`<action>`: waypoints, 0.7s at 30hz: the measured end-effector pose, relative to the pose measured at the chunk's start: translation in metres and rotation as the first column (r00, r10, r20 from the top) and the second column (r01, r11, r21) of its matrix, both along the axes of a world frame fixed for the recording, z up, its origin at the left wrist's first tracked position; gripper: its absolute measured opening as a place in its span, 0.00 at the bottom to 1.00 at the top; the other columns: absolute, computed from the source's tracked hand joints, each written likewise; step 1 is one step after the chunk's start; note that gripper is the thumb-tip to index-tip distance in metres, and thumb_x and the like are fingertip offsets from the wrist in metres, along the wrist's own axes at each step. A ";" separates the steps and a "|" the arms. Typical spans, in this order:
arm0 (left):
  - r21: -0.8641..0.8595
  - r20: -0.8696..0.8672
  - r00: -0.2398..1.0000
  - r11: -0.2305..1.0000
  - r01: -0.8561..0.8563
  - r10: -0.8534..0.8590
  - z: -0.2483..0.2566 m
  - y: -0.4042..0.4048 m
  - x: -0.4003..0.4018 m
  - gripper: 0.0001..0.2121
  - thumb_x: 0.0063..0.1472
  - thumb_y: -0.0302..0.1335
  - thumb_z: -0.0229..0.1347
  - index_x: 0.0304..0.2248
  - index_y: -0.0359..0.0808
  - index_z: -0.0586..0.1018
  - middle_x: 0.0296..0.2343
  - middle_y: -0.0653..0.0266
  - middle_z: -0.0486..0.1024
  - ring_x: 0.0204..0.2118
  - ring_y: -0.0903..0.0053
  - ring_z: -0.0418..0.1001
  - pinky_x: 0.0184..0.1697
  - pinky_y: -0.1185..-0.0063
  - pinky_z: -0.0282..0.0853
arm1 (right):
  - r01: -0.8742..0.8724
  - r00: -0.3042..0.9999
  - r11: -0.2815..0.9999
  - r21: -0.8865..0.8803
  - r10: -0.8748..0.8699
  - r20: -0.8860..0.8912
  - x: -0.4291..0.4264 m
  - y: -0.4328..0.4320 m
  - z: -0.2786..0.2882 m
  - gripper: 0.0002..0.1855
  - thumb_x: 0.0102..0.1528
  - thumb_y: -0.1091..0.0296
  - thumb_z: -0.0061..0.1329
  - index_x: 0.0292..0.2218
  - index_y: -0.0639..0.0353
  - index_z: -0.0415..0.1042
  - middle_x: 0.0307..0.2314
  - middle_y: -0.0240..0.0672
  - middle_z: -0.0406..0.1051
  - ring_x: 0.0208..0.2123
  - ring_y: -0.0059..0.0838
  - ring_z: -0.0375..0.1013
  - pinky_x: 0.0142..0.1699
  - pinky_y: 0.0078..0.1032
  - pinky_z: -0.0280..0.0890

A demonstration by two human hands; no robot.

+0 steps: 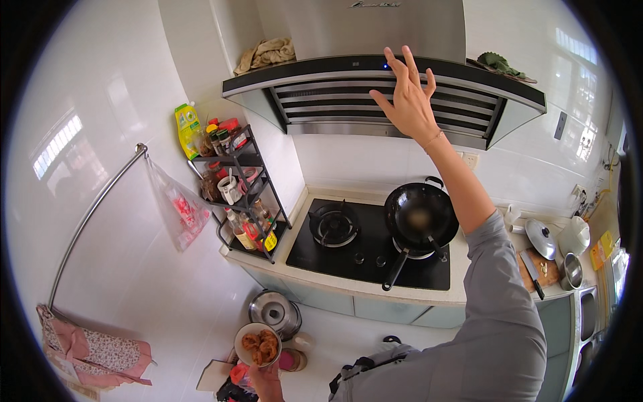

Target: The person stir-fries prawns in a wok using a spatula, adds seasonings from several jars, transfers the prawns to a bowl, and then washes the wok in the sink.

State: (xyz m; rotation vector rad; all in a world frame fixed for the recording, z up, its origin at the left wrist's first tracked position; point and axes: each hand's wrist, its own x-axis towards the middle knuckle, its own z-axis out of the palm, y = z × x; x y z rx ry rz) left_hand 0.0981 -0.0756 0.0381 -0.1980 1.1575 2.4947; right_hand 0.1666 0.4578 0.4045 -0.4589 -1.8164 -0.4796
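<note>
In my left hand point(266, 382), at the bottom of the view, I hold a white bowl point(241, 346). Several pieces of browned, fried-looking food point(261, 345) lie in it. My right hand point(408, 100) is raised with its fingers spread and holds nothing. Its fingertips are at the black control strip of the range hood point(321, 70), by a small blue light point(386, 66). Whether a finger touches the strip, I cannot tell. Below my right forearm a black wok point(402, 216) stands on the right burner, with a dark-handled utensil point(436, 246) resting in it.
A black gas hob point(311, 259) has a second burner point(334, 226) at left. Left of it stands a rack point(271, 201) of jars and bottles. On the right counter are a cleaver point(530, 266), cutting board point(550, 274), pot lid point(541, 238) and metal bowl point(571, 271). A lidded pot point(274, 306) stands low.
</note>
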 end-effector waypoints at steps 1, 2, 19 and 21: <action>0.003 0.002 1.000 1.000 0.006 -0.006 0.000 0.001 0.000 0.25 0.59 0.34 0.46 0.54 0.34 0.58 0.48 0.57 0.65 0.50 0.65 0.65 0.52 0.69 0.65 | 0.006 1.000 1.000 0.003 -0.006 0.002 0.001 0.003 -0.001 0.38 0.52 0.54 0.48 0.58 0.57 0.46 0.47 0.37 0.63 0.62 0.29 0.38 0.57 0.53 0.31; 0.054 -0.008 0.999 0.998 0.041 -0.040 0.000 0.005 0.000 0.25 0.59 0.34 0.46 0.54 0.35 0.59 0.48 0.56 0.65 0.50 0.65 0.65 0.52 0.69 0.65 | 0.050 0.997 0.999 0.006 -0.050 0.051 0.002 0.007 -0.002 0.38 0.52 0.54 0.48 0.58 0.57 0.46 0.47 0.36 0.63 0.62 0.28 0.37 0.58 0.53 0.31; -0.176 0.031 0.886 0.875 -0.450 0.462 0.026 -0.058 0.048 0.18 0.58 0.31 0.47 0.42 0.24 0.69 0.40 0.50 0.71 0.41 0.64 0.72 0.46 0.69 0.69 | -0.857 0.449 0.310 -0.411 0.840 -0.304 -0.137 -0.246 -0.144 0.23 0.56 0.74 0.41 0.51 0.68 0.51 0.51 0.50 0.59 0.54 0.39 0.57 0.58 0.35 0.47; -0.181 0.019 0.879 0.866 -0.466 0.477 0.035 -0.067 0.063 0.20 0.58 0.33 0.48 0.42 0.22 0.68 0.39 0.49 0.71 0.41 0.65 0.72 0.47 0.69 0.69 | -0.809 0.084 -0.178 -0.560 0.908 -0.410 -0.162 -0.324 -0.195 0.26 0.54 0.73 0.45 0.52 0.67 0.53 0.50 0.46 0.58 0.53 0.36 0.56 0.57 0.32 0.47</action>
